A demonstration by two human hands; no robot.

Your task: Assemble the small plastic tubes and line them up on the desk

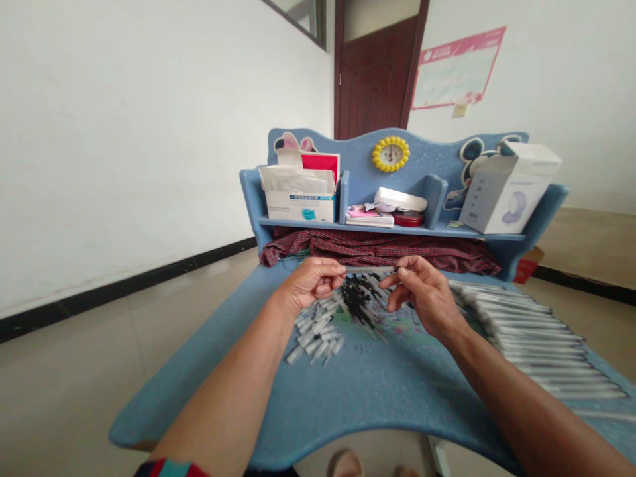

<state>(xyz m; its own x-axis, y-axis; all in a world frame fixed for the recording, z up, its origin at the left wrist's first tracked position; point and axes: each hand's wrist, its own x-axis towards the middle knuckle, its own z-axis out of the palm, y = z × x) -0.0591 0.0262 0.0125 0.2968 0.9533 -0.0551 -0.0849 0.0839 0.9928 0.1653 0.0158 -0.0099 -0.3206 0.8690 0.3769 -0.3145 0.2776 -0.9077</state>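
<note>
I pinch a slim grey tube (370, 269) level in the air, its left end between the thumb and fingers of my left hand (312, 283) and its right end in the fingertips of my right hand (422, 291). My hands stand apart, joined only by the tube, which spans the gap between them above the desk.

Right under the tube lies a tangled heap of thin black sticks (358, 298), close below my fingers. Nearer my left hand, and partly beneath it, is a loose scatter of short clear plastic tubes (313, 333). Beyond my right hand, long grey-and-white pens (536, 338) lie side by side in a neat row, their near ends just past my wrist. All of this rests on a light blue wooden desk (377, 404) with a wavy edge.

Past my hands, a red checked cloth (377, 252) is bunched under the desk's blue shelf (387, 228). On that shelf stand a white carton with a blue mask printed on it (301, 205), a tilted white box (507, 195), and a round yellow-rimmed clock (390, 154) mounted on the back panel. Between the cartons lie pink papers (370, 215) and a round red tin (407, 219).
</note>
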